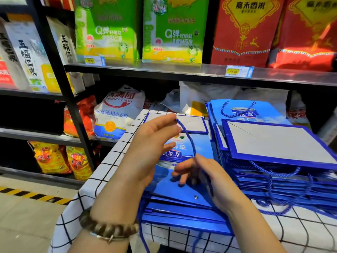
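while fitting a handle to a bag, pinches cord (188, 137) at two places. with left grip (156, 141), thumb and forefinger pressed together on the upper end, toward 12 o'clock of the work, other fingers loosely spread and off the cord. with right grip (207, 179), fingertips closed on the lower part, at about 5 o'clock from the left one. holds the stretch between them taut and slanted, probably to straighten the twist and steer an end toward a hole.

lays the bag (169, 192) flat, print up, on a low stack at the near edge of the desk (116, 161), right under both grips. judged a sensible placing: puts the eyelet (196, 197) face up, just below the right grip at 6 o'clock, within short reach of the cord's lower end. hard to tell, under the right grip's fingers, whether the cord already runs through a hole.

so, for the cord: above the bag, not lying on it, spanning from one grip to the other.

at 3 o'clock, well apart from the grips, a taller pile (273, 141) of like bags with cords already hanging out, likely the finished lot set aside. beyond the desk at 12 o'clock, a shelf (164, 70) loaded with sacks.
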Action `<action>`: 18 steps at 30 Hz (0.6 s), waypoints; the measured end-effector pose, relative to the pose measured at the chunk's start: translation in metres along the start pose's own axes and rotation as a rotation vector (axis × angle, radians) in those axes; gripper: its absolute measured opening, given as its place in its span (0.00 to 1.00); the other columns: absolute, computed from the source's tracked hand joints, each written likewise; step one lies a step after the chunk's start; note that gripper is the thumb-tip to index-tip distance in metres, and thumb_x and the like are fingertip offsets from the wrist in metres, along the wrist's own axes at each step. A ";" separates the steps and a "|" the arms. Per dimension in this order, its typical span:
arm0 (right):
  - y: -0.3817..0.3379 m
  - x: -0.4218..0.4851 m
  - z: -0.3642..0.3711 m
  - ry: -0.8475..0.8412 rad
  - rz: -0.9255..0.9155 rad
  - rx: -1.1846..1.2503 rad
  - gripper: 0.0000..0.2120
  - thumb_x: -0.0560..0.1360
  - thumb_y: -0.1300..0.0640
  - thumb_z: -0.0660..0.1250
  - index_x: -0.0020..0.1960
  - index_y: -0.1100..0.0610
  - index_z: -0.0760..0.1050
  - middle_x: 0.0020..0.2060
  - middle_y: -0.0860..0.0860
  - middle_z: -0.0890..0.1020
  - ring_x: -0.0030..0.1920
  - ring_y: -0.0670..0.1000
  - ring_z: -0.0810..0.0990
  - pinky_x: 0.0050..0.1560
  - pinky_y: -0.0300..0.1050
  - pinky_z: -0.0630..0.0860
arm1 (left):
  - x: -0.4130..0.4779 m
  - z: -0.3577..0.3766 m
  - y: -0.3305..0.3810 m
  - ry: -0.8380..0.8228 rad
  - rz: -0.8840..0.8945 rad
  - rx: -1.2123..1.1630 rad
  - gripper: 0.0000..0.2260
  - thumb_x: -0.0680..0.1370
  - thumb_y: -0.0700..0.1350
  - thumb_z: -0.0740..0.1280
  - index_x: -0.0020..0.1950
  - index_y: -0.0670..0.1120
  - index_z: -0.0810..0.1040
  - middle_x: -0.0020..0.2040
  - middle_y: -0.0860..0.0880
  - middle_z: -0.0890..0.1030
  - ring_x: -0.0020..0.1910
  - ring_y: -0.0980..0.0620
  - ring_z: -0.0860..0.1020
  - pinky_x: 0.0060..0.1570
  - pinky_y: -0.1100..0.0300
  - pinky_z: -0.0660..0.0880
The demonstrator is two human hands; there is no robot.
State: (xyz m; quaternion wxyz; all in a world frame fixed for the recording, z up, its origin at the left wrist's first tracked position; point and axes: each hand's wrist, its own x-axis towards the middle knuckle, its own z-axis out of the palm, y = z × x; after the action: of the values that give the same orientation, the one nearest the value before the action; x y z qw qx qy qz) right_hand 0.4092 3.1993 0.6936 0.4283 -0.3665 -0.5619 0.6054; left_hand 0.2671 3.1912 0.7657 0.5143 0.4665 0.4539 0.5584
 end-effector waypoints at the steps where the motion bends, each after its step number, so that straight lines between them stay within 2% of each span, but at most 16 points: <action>1: 0.001 0.000 0.000 0.028 -0.008 -0.019 0.15 0.70 0.51 0.62 0.38 0.61 0.80 0.32 0.54 0.82 0.29 0.48 0.74 0.29 0.32 0.67 | 0.005 0.001 -0.001 0.017 0.011 0.030 0.12 0.76 0.38 0.64 0.58 0.47 0.76 0.54 0.51 0.81 0.53 0.55 0.79 0.55 0.57 0.75; 3: 0.000 0.000 -0.001 0.076 -0.014 -0.052 0.13 0.69 0.53 0.60 0.33 0.58 0.80 0.28 0.51 0.78 0.26 0.46 0.69 0.26 0.34 0.61 | 0.013 0.000 -0.004 0.060 0.021 0.044 0.14 0.76 0.38 0.64 0.62 0.45 0.75 0.57 0.50 0.79 0.55 0.54 0.78 0.54 0.58 0.75; 5: -0.002 0.000 -0.001 0.110 -0.009 -0.044 0.14 0.73 0.57 0.61 0.32 0.58 0.78 0.26 0.50 0.74 0.25 0.46 0.67 0.25 0.34 0.60 | 0.018 -0.004 -0.008 0.096 0.012 0.043 0.14 0.76 0.37 0.64 0.62 0.44 0.74 0.57 0.50 0.78 0.55 0.54 0.77 0.53 0.58 0.75; 7: -0.005 0.000 0.000 0.152 0.001 -0.062 0.18 0.77 0.61 0.57 0.31 0.58 0.78 0.25 0.50 0.71 0.25 0.45 0.65 0.24 0.33 0.60 | 0.021 -0.008 -0.015 0.090 0.015 0.120 0.15 0.77 0.37 0.64 0.63 0.45 0.74 0.58 0.51 0.77 0.54 0.58 0.76 0.54 0.60 0.75; 9: -0.006 0.001 0.003 0.216 -0.011 -0.056 0.20 0.78 0.61 0.55 0.30 0.59 0.77 0.22 0.49 0.67 0.22 0.45 0.62 0.24 0.35 0.59 | 0.017 -0.012 -0.023 0.057 0.074 0.302 0.12 0.77 0.39 0.64 0.58 0.51 0.76 0.56 0.53 0.79 0.49 0.63 0.76 0.52 0.63 0.74; 12: -0.007 0.003 0.006 0.351 -0.028 -0.058 0.16 0.78 0.59 0.58 0.33 0.61 0.76 0.19 0.48 0.65 0.19 0.44 0.61 0.23 0.36 0.59 | -0.006 -0.016 -0.034 -0.105 0.228 0.656 0.09 0.77 0.43 0.64 0.47 0.58 0.77 0.47 0.60 0.80 0.46 0.66 0.77 0.50 0.70 0.72; 14: -0.010 0.000 0.006 0.325 -0.030 -0.136 0.12 0.76 0.60 0.61 0.38 0.65 0.77 0.21 0.49 0.69 0.20 0.43 0.63 0.21 0.34 0.61 | -0.024 -0.017 -0.039 -0.231 0.297 0.913 0.06 0.76 0.51 0.65 0.51 0.59 0.78 0.48 0.64 0.77 0.51 0.67 0.73 0.54 0.69 0.69; 16: -0.017 -0.004 0.003 0.232 -0.007 -0.219 0.08 0.75 0.63 0.62 0.43 0.65 0.77 0.23 0.49 0.74 0.21 0.43 0.68 0.22 0.33 0.66 | -0.034 -0.018 -0.044 -0.337 0.342 1.127 0.15 0.75 0.58 0.61 0.60 0.58 0.75 0.55 0.62 0.74 0.58 0.65 0.69 0.59 0.67 0.65; 18: -0.023 -0.007 -0.001 0.174 0.026 -0.320 0.07 0.76 0.67 0.61 0.45 0.62 0.77 0.25 0.46 0.76 0.22 0.41 0.70 0.24 0.33 0.70 | -0.037 -0.020 -0.047 -0.387 0.336 1.252 0.21 0.74 0.63 0.59 0.65 0.58 0.70 0.64 0.62 0.69 0.63 0.63 0.64 0.63 0.68 0.58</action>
State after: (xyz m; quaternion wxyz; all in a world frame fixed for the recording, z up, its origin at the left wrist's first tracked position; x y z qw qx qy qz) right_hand 0.4153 3.1935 0.7164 0.4035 -0.4883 -0.6072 0.4797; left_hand 0.2562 3.1569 0.7139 0.1252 0.8324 0.5128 0.1688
